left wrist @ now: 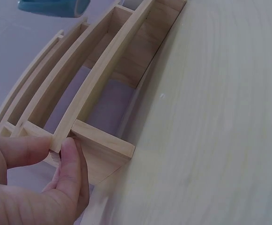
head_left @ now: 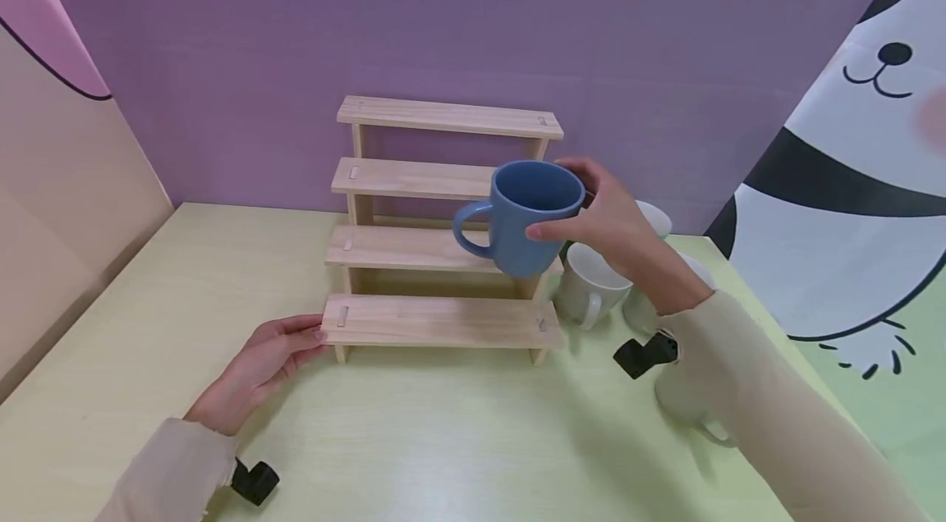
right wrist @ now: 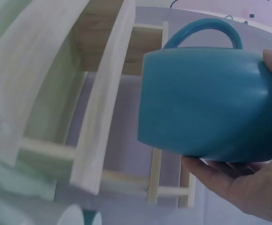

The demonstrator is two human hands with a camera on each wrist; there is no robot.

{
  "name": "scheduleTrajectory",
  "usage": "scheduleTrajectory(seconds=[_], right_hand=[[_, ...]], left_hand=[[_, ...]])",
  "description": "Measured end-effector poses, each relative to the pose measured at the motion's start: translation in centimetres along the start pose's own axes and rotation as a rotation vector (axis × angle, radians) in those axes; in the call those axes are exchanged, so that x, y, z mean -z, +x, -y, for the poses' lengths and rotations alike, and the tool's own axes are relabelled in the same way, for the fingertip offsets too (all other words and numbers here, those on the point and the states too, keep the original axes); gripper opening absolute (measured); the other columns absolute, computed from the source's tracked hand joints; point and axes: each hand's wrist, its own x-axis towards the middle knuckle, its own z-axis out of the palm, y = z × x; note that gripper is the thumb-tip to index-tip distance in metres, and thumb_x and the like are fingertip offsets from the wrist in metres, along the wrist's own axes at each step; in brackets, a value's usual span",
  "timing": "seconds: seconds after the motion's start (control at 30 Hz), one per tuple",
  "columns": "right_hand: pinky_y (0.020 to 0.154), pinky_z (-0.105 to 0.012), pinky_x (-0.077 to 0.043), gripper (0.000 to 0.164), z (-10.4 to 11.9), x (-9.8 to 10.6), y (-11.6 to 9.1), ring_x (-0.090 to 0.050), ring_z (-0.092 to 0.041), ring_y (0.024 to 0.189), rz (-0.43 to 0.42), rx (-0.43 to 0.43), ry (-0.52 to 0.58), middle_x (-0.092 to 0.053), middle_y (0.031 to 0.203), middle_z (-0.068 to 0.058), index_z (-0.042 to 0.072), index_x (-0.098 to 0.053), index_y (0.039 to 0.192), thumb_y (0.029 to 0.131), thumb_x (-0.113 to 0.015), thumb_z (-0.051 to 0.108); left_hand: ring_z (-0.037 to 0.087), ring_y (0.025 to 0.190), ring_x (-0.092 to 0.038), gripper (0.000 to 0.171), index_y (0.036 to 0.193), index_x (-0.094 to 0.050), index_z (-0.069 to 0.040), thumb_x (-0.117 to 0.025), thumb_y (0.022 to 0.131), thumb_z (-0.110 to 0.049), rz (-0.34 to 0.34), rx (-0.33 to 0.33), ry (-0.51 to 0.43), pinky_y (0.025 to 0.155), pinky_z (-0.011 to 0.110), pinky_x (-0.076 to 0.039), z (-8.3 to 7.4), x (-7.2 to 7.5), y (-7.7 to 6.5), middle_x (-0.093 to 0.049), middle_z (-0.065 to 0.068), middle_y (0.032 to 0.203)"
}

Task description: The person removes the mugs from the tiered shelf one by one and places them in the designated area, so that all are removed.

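My right hand point(head_left: 609, 214) grips a blue mug point(head_left: 521, 231) by its body, thumb on the near side and fingers behind. The mug is upright in front of the middle steps of a wooden tiered shelf point(head_left: 443, 323), its handle pointing left. In the right wrist view the mug point(right wrist: 206, 103) hangs away from the shelf boards. My left hand point(head_left: 266, 362) pinches the left end of the lowest board between thumb and fingers, as the left wrist view shows at the board's end point(left wrist: 63, 126). No mug stands on the visible boards.
Right of the shelf, partly behind my right arm, stand several pale mugs, among them a white mug point(head_left: 591, 284) and a grey-white mug point(head_left: 683, 399) closer to me. A purple backdrop point(head_left: 443, 13) rises behind the light wooden table point(head_left: 414, 440). A panda print point(head_left: 872, 169) covers the right side.
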Motion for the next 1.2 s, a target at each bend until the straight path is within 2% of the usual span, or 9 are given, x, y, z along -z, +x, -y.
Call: scheduleTrajectory(seconds=[0.17, 0.47, 0.7, 0.9, 1.1, 1.2], right_hand=[[0.106, -0.049, -0.043, 0.081, -0.9, 1.0, -1.4, -0.047, -0.031, 0.121, 0.017, -0.004, -0.067, -0.046, 0.135, -0.015, 0.004, -0.035, 0.14, 0.074, -0.08, 0.01], [0.105, -0.059, -0.04, 0.094, -3.0, 2.5, -3.7, -0.041, -0.037, 0.128, 0.067, -0.055, -0.143, -0.039, 0.145, -0.019, 0.009, -0.021, 0.151, 0.076, -0.077, 0.014], [0.101, -0.056, -0.043, 0.088, -4.7, 3.5, -5.2, -0.043, -0.04, 0.124, 0.087, -0.045, -0.152, -0.041, 0.141, -0.023, 0.005, -0.027, 0.149, 0.076, -0.076, 0.012], [0.097, -0.06, -0.046, 0.087, -5.9, 3.9, -6.3, -0.043, -0.041, 0.121, 0.071, -0.061, -0.177, -0.042, 0.139, -0.023, 0.003, -0.029, 0.145, 0.074, -0.078, 0.014], [0.092, -0.051, -0.051, 0.088, -7.1, 3.9, -7.4, -0.044, -0.04, 0.119, 0.093, -0.084, -0.21, -0.042, 0.136, -0.023, 0.001, -0.029, 0.143, 0.072, -0.079, 0.015], [0.09, -0.052, -0.052, 0.089, -7.6, 3.9, -7.8, -0.042, -0.041, 0.119, 0.105, -0.09, -0.22, -0.041, 0.135, -0.023, 0.0, -0.028, 0.142, 0.071, -0.08, 0.015]], left_hand=[[0.002, 0.093, -0.063, 0.056, 0.141, -0.018, 0.019, -0.046, 0.096, 0.004, -0.004, 0.002, -0.001, 0.089, 0.019, -0.054, -0.1, 0.2, 0.0, -0.057, 0.001, 0.107], [0.002, 0.091, -0.064, 0.057, 0.14, -0.017, 0.021, -0.048, 0.095, 0.004, 0.012, -0.01, -0.021, 0.086, 0.018, -0.055, -0.1, 0.6, -0.1, -0.06, -0.005, 0.1], [0.002, 0.093, -0.064, 0.056, 0.141, -0.016, 0.02, -0.046, 0.096, 0.003, 0.023, -0.003, -0.02, 0.086, 0.018, -0.055, -0.2, 0.8, -0.2, -0.06, -0.004, 0.102], [0.002, 0.093, -0.064, 0.056, 0.141, -0.018, 0.019, -0.047, 0.096, 0.003, 0.018, 0.009, -0.019, 0.086, 0.018, -0.055, -0.2, 0.7, -0.2, -0.06, -0.003, 0.102], [0.002, 0.092, -0.064, 0.056, 0.141, -0.017, 0.019, -0.047, 0.097, 0.002, 0.02, 0.011, -0.018, 0.086, 0.018, -0.055, -0.2, 0.7, -0.2, -0.06, -0.004, 0.102], [0.002, 0.092, -0.064, 0.057, 0.141, -0.017, 0.019, -0.047, 0.097, 0.002, 0.02, 0.014, -0.023, 0.087, 0.018, -0.055, -0.2, 0.7, -0.2, -0.06, -0.004, 0.102]])
